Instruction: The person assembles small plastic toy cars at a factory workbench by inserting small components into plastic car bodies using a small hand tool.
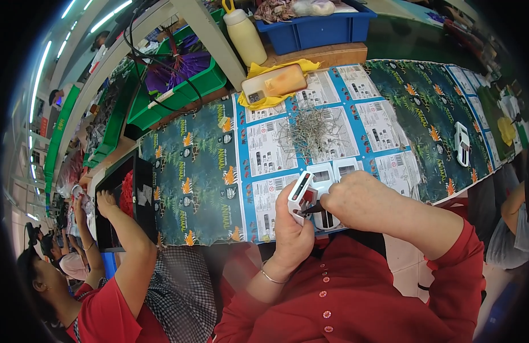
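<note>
My left hand (291,234) is closed around a white plastic toy car body (301,191) with dark windows, tilted up near the table's front edge. My right hand (358,200) is a fist right beside it, gripping a dark pointed tool (313,210) whose tip reaches the car body. Most of that tool is hidden in the fist. Just beyond my hands lie more white plastic car parts (345,166), partly covered by my right hand. Farther back on the table is a loose heap of thin metal pins (316,132).
Printed sheets cover the table (201,177). Farther back lie a phone (276,84) on yellow cloth, a pale bottle (245,35) and a blue bin (316,31). Another white toy car (462,144) sits right. At left, a co-worker reaches into a black bin (144,208) of red parts.
</note>
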Demonstrator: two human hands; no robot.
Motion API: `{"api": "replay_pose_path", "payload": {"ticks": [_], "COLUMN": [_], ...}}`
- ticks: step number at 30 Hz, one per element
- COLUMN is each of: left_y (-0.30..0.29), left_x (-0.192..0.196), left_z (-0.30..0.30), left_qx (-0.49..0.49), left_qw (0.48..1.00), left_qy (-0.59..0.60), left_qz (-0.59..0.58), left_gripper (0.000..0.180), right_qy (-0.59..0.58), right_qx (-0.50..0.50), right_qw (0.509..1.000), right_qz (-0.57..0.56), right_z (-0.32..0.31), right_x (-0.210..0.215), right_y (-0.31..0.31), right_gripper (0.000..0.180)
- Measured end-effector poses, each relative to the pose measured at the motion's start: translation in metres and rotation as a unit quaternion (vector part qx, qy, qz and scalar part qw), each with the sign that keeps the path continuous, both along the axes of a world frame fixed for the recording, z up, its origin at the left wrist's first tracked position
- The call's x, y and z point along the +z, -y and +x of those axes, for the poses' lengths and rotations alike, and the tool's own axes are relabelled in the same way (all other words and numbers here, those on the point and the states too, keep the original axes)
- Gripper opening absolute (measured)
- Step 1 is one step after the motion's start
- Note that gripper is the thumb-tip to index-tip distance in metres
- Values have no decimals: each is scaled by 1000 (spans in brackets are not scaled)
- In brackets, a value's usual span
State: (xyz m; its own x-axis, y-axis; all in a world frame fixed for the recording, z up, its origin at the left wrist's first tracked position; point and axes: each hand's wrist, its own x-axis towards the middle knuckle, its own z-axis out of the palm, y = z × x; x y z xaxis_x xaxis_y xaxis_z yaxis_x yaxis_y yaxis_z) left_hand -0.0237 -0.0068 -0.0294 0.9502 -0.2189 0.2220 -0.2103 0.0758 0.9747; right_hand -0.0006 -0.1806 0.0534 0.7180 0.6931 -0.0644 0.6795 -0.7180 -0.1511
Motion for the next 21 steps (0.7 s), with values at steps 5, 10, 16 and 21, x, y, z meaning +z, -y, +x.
{"api": "replay_pose_path", "payload": {"ticks": [5,10,16,21], "left_y": [-4,-4,-46,-160], "left_x": [-5,-1,26,-11], "left_z": [-1,2,32,79], "left_qx": [6,11,126,311], "left_qw": [1000,998,987,834], "left_qy": [-9,-45,-84,102], "left_qz": [16,-39,-51,445], "left_gripper": [71,69,71,65], "right_qy": [-34,-68,-85,-42], "right_qx": [-8,-24,-125,-274], "right_qw": [999,997,985,955], "right_qz": [-14,-12,87,104], "right_z": [5,8,-3,-8], "right_x": [2,3,-12,-19], "right_y": [-3,-4,24,63], "right_gripper": [11,14,17,24]}}
